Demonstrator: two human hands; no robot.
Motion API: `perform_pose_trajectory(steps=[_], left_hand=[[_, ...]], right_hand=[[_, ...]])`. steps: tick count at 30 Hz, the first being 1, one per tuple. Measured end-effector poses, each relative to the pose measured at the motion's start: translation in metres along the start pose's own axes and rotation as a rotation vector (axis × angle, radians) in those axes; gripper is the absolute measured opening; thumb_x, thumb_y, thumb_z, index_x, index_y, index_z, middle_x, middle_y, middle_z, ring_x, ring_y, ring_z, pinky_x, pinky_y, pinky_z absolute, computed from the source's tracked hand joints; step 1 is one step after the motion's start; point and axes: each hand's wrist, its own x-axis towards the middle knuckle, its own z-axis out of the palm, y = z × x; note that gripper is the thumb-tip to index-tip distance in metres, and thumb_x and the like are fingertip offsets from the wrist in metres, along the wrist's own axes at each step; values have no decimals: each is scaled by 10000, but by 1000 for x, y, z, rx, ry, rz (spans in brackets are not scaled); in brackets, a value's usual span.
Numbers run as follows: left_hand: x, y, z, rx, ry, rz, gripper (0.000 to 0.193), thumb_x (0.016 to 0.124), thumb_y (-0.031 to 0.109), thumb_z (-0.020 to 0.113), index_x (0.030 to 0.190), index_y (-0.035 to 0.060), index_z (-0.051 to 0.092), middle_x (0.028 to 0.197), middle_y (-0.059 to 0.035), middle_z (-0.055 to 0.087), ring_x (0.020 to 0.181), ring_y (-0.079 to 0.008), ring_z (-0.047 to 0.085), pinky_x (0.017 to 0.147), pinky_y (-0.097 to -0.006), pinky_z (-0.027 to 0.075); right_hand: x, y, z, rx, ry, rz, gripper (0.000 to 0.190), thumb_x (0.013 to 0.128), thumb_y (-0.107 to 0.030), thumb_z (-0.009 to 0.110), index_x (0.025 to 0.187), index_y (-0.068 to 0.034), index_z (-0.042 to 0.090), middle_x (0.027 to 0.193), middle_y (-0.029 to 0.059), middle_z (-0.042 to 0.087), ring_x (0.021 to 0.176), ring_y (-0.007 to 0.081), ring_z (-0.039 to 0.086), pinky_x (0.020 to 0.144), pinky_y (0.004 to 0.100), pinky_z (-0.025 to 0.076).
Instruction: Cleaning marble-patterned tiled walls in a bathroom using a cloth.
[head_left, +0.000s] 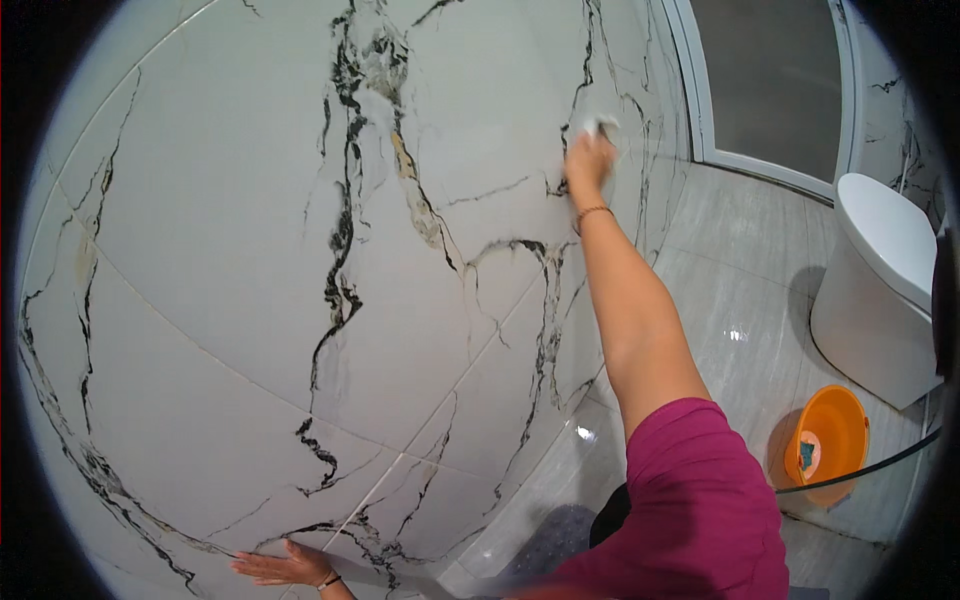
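My right hand (590, 163) reaches up along a white wall tile (480, 142) with black and ochre marble veining. A small white item (600, 124), perhaps a cloth or pad, is gripped in it against the wall. Motion blur hides exactly what it is. A thin bracelet circles that wrist. Low on the same wall, my left hand (279, 565) lies flat with its fingers stretched out and nothing in it. Pale grout lines cross the wall near it.
On the right stands a white toilet (874, 300) with its lid down. An orange bucket (832, 435) with a small green item (807, 454) inside sits on the grey tiled floor (742, 247), by a curved dark edge. A framed door (776, 82) is at top right.
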Motion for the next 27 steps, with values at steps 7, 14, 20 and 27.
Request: perform_pose_trajectory(steps=[7, 14, 20, 27], left_hand=[[-1, 1, 0, -38, -11, -31, 788, 835, 661, 225, 1411, 130, 140, 1466, -117, 83, 1352, -299, 67, 1018, -575, 18], [-1, 1, 0, -51, -10, -39, 824, 821, 679, 238, 1408, 106, 147, 1464, -127, 90, 1353, -296, 57, 1024, -563, 14], [-3, -3, 1, -81, -47, -47, 844, 807, 695, 250, 1407, 110, 150, 1466, -123, 69, 1353, -306, 36, 1000, -611, 33], [-3, -2, 0, -102, -65, -70, 836, 812, 689, 253, 1407, 111, 150, 1467, -123, 54, 1353, -307, 24, 1003, -604, 25]], right_hand=[[-184, -170, -61, 456, -431, -999, 372, 785, -129, 535, 1145, -32, 530, 1282, 177, 428, 1239, 345, 322, 1035, 416, 215], [-257, -132, -94, 434, -444, -1309, 252, 752, -165, 575, 999, -161, 627, 1371, 58, 370, 1310, 251, 259, 1087, 428, 131], [-230, 54, -79, 266, -196, -232, 421, 899, -191, 398, 1225, 75, 390, 1299, 247, 361, 1241, 394, 274, 1048, 437, 186], [-264, 99, -89, 37, -213, 196, 422, 894, -159, 398, 1251, 65, 364, 1338, 214, 311, 1264, 377, 238, 1057, 431, 163]])
